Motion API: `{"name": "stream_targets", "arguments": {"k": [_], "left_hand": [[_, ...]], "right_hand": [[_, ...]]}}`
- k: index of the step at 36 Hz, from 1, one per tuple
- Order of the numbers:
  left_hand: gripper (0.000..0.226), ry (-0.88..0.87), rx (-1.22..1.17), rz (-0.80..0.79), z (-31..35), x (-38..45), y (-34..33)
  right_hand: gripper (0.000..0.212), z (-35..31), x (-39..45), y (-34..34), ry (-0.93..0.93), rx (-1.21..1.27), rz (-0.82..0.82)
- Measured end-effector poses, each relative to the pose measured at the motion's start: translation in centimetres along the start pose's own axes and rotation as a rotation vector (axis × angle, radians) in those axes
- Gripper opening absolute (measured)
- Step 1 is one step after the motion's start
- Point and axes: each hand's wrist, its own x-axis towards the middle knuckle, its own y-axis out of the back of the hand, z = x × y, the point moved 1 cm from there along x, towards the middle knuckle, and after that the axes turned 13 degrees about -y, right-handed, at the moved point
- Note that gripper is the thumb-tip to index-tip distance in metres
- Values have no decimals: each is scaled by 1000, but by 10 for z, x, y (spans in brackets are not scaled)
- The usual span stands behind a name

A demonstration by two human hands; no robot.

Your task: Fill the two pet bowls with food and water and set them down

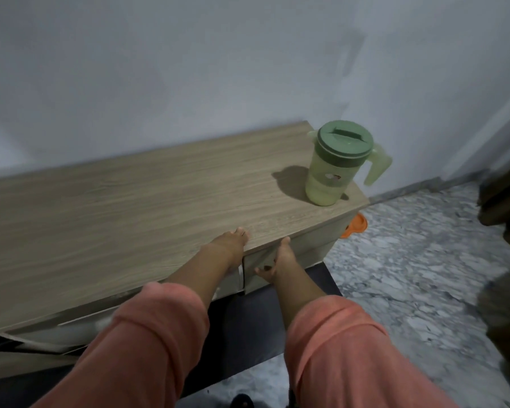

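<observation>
A green lidded jug (334, 166) stands upright near the right end of the wooden cabinet top (130, 207), well apart from both hands. An orange bowl (354, 225) peeks out on the floor behind that end. The left hand (233, 245) lies flat, empty, on the front edge. The right hand (277, 265) presses open-fingered against the drawer front (304, 251), gripping nothing.

A green jug (333, 166) with a lid stands near the right end of a wooden cabinet (115, 207). The left hand (230, 245) lies flat on the top's front edge — the right hand (277, 262) is against a drawer front (295, 257) just below. Something orange (354, 225) shows on the floor (409, 260) behind the cabinet's right corner.
</observation>
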Motion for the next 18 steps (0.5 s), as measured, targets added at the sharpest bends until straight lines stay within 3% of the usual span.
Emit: {"name": "stream_targets", "arguments": {"k": [4,7,10,14,18], "left_hand": [[71,29,-35,12,1,-2,-1],[72,51,-92,42,5,-5,-5],[73,79,-140,92,13,-8,-11],[75,235,-183,220,33,-5,-28],[69,369,-281,392,77,-14,-57]], "right_hand": [[67,-13,2,19,89,-255,159],[63,-25,13,38,143,-336,187],[56,-40,21,61,234,-496,190],[28,-61,18,95,421,-794,100],[19,-49,24,157,424,-1122,67]]}}
